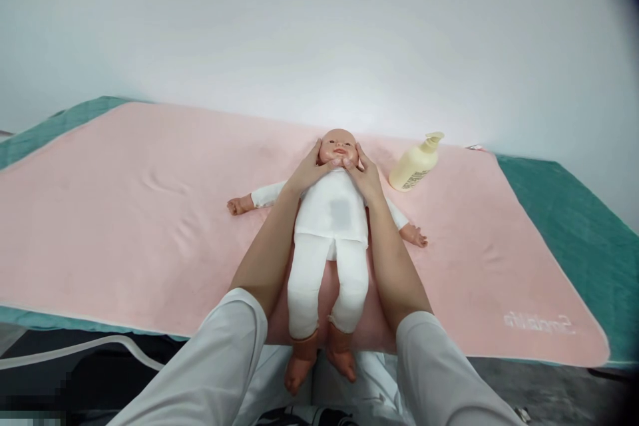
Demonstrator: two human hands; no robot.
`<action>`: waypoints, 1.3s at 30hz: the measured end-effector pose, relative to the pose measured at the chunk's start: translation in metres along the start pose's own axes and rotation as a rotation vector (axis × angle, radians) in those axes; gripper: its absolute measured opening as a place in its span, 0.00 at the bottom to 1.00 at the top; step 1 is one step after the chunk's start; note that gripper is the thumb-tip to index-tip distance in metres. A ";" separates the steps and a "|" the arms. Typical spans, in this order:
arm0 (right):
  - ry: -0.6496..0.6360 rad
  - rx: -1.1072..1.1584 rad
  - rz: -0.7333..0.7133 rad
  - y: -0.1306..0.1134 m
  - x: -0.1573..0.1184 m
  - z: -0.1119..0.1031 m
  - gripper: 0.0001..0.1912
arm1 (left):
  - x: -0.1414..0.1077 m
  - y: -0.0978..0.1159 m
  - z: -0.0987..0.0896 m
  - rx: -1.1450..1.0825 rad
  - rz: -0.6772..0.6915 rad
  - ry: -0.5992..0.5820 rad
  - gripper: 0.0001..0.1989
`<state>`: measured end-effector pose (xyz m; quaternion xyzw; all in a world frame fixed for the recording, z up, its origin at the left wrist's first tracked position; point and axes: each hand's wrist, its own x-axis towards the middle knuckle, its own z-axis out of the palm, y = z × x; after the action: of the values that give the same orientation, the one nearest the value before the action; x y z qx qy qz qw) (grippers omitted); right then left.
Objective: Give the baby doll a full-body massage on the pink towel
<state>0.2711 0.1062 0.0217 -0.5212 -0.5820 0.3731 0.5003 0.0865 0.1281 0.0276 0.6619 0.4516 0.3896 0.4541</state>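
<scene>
A baby doll (pixel 332 210) with a white cloth body and brown hands and feet lies on its back, its head away from me and its feet past the near edge. My left hand (pixel 312 170) cups one side of the doll's head (pixel 338 140), the thumb at its chin. On the other side, my right hand (pixel 366 176) mirrors that hold, thumb also by the chin. Fingers of both hands curve along the cheeks, and their undersides are hidden. A grey square patch (pixel 341 214) marks the doll's belly.
Right of the doll stands a pale yellow pump bottle (pixel 415 165), leaning in view. Beneath everything is a pink mat (pixel 124 226) over a green cover (pixel 574 226). A white wall (pixel 319 26) rises behind. A pale tube (pixel 100 343) runs below the near left edge.
</scene>
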 end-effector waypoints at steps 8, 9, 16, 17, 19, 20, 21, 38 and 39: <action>0.044 -0.064 -0.018 0.003 -0.001 0.005 0.57 | 0.007 -0.011 0.005 0.056 0.017 0.064 0.56; 0.049 -0.071 -0.019 0.003 -0.001 0.005 0.56 | 0.008 -0.011 0.005 0.056 0.019 0.070 0.56; 0.029 -0.036 -0.037 0.007 0.003 0.003 0.54 | 0.006 -0.005 0.005 0.018 0.028 0.070 0.55; 0.023 -0.033 -0.037 0.007 0.003 0.003 0.54 | 0.006 -0.004 0.005 0.018 0.027 0.065 0.54; 0.015 -0.033 -0.037 0.009 0.004 0.002 0.53 | 0.005 -0.004 0.004 0.031 0.020 0.058 0.52; 0.008 -0.036 -0.037 0.009 0.004 0.001 0.53 | 0.005 -0.004 0.003 0.043 0.016 0.053 0.51; 0.002 -0.040 -0.036 0.009 0.004 0.000 0.53 | 0.005 -0.004 0.002 0.056 0.014 0.048 0.50; -0.111 -0.026 -0.046 0.010 0.006 -0.013 0.49 | 0.001 0.001 -0.010 0.168 0.017 -0.042 0.51; -0.109 -0.032 -0.049 0.009 0.005 -0.013 0.48 | 0.001 0.001 -0.011 0.170 0.014 -0.043 0.51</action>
<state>0.2865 0.1118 0.0166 -0.4937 -0.6269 0.3792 0.4685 0.0770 0.1311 0.0321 0.7095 0.4685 0.3386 0.4031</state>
